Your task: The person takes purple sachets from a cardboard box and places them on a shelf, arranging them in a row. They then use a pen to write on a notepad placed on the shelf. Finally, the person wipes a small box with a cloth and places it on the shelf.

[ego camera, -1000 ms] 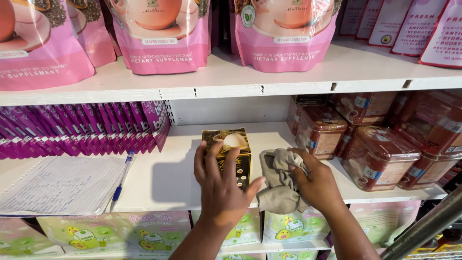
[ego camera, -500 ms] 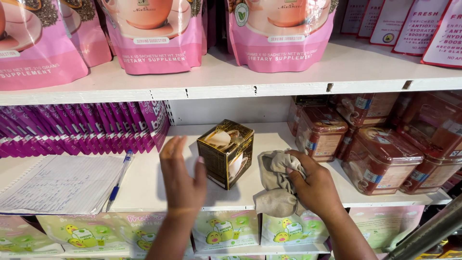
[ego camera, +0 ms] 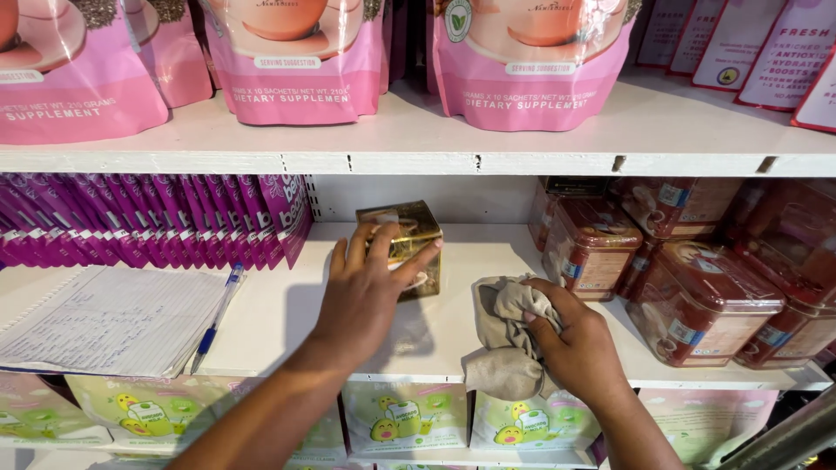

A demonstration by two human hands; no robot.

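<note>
The left hand (ego camera: 364,292) lies with fingers spread over the near face and top of a small gold-and-black box (ego camera: 402,246), touching it and wrapped loosely around its left side. The box stands on the white middle shelf (ego camera: 287,322), far back towards the rear wall and roughly at the centre of the shelf. The right hand (ego camera: 576,348) is closed around a crumpled beige cloth (ego camera: 505,335), pressing it onto the shelf just right of the box; the lower part of the cloth hangs over the shelf's near edge.

To the right of the cloth stand brown lidded tubs (ego camera: 697,300), packed close together and wrapped in clear film, filling the right end of the shelf. To the left, a row of purple sachets (ego camera: 148,222) leans along the back, and near them lies a sheet of handwritten paper (ego camera: 109,320) with a blue pen (ego camera: 218,318) at its right edge.

The upper shelf (ego camera: 418,144), a white board with small notches along its front edge, carries large pink pouches (ego camera: 522,65). Below the middle shelf, pale green packets (ego camera: 392,422) stand in a row. A grey metal bar (ego camera: 784,439) crosses the near right corner.
</note>
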